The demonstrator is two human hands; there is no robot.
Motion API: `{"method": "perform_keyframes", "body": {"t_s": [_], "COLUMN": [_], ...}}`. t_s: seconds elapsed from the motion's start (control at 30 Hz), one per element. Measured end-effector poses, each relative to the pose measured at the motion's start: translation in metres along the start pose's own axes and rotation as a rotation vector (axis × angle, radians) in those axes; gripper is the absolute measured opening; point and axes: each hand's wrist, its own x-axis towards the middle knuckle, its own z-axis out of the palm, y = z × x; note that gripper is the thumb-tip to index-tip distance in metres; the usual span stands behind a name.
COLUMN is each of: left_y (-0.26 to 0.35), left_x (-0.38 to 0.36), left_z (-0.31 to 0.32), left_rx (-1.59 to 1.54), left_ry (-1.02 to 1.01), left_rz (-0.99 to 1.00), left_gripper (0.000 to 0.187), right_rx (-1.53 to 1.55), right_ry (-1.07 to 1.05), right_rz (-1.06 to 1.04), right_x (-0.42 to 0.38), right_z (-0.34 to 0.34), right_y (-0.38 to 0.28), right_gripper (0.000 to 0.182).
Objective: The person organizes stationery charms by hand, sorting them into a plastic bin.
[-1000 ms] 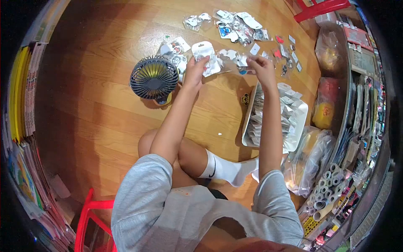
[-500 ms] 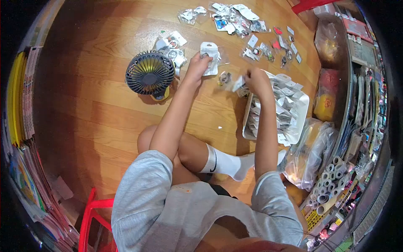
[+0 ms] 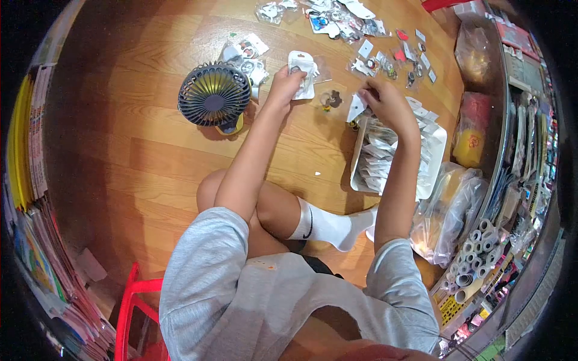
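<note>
Above a wooden floor (image 3: 162,174), the left hand (image 3: 284,87) grasps a white packet (image 3: 304,84) between thumb and fingers. The right hand (image 3: 385,102) pinches a white card (image 3: 356,108) near a white tray (image 3: 432,171) filled with small packets (image 3: 380,157). A dark fan (image 3: 215,96) stands left of the hands.

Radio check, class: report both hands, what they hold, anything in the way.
Left hand gripping white packet. Right hand pinching white card. Right forearm crossing above white tray.
</note>
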Motion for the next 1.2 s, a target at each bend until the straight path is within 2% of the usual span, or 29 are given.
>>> {"method": "perform_keyframes", "body": {"t_s": [0.07,0.2,0.27,0.3,0.37,0.4,0.5,0.53,0.57,0.63,0.67,0.73,0.8,0.87,0.9,0.93,0.97,1.0,1.03,1.07,1.13,1.2], "left_y": [-0.005,-0.003,0.001,0.001,0.001,0.002,-0.002,-0.003,0.002,0.012,0.007,-0.009,-0.004,-0.001,-0.001,0.0,0.002,0.005,0.007,0.002,-0.013,-0.01], "left_x": [0.004,0.003,-0.001,-0.002,-0.004,-0.007,-0.017,-0.021,-0.03,-0.035,-0.03,-0.018,-0.022,-0.023,-0.02,-0.019,-0.019,-0.02,-0.019,-0.014,-0.002,-0.005], "left_z": [-0.001,0.0,0.001,0.001,0.003,0.004,0.011,0.015,0.02,0.021,0.018,0.01,0.011,0.009,0.007,0.006,0.007,0.009,0.01,0.01,0.006,0.008], "left_rx": [-0.002,0.028,0.108,0.107,0.245,0.246,0.323,0.323,0.221,0.104,0.104,0.427,0.364,0.304,0.312,0.318,0.32,0.273,0.227,0.228,0.125,0.138], "left_ry": [-0.016,-0.055,-0.188,-0.19,-0.403,-0.405,-0.756,-0.758,-0.749,-0.77,-0.768,-0.921,-0.927,-0.932,-0.9,-0.869,-0.87,-0.767,-0.665,-0.669,-0.488,-0.438], "left_rz": [-0.025,-0.006,0.008,0.006,-0.093,-0.093,-0.167,-0.168,-0.279,-0.466,-0.466,-0.083,-0.076,-0.068,-0.107,-0.145,-0.144,-0.173,-0.201,-0.199,-0.146,-0.117], "left_gripper": [0.024,0.023,0.025,0.025,0.027,0.027,0.031,0.031,0.035,0.047,0.047,0.051,0.052,0.052,0.049,0.045,0.045,0.041,0.037,0.037,0.031,0.031], "right_rx": [0.133,0.092,0.105,0.104,0.12,0.121,0.009,-0.06,-0.129,-0.154,-0.178,-0.187,-0.196,0.117,0.08,0.08,0.248,0.415,0.628,0.625,0.738,0.797], "right_ry": [0.0,-0.035,-0.178,-0.178,-0.468,-0.466,-0.52,-0.441,-0.36,-0.349,-0.339,-0.335,-0.33,-0.222,-0.083,-0.083,0.052,0.188,0.208,0.211,0.135,0.119], "right_rz": [-0.033,-0.126,-0.181,-0.179,-0.263,-0.261,-0.309,-0.346,-0.384,-0.386,-0.385,-0.348,-0.31,-0.241,-0.226,-0.226,-0.16,-0.093,-0.096,-0.096,0.04,0.037], "right_x": [0.0,-0.003,-0.007,-0.006,-0.004,-0.001,0.008,0.013,0.016,0.02,0.021,0.023,0.026,0.028,0.026,0.024,0.021,0.02,0.021,0.018,0.006,-0.002], "right_z": [-0.001,-0.009,-0.017,-0.02,-0.024,-0.026,-0.026,-0.023,-0.022,-0.02,-0.019,-0.016,-0.012,-0.011,-0.018,-0.02,-0.023,-0.026,-0.02,-0.021,-0.016,0.0], "right_y": [-0.003,-0.013,-0.02,-0.022,-0.025,-0.027,-0.023,-0.017,-0.014,-0.012,-0.012,-0.013,-0.007,0.005,0.01,0.014,0.017,0.021,0.033,0.031,0.021,0.013], "right_gripper": [0.016,0.013,0.013,0.013,0.014,0.014,0.015,0.015,0.015,0.015,0.015,0.015,0.016,0.017,0.019,0.019,0.018,0.018,0.017,0.017,0.016,0.015]}}
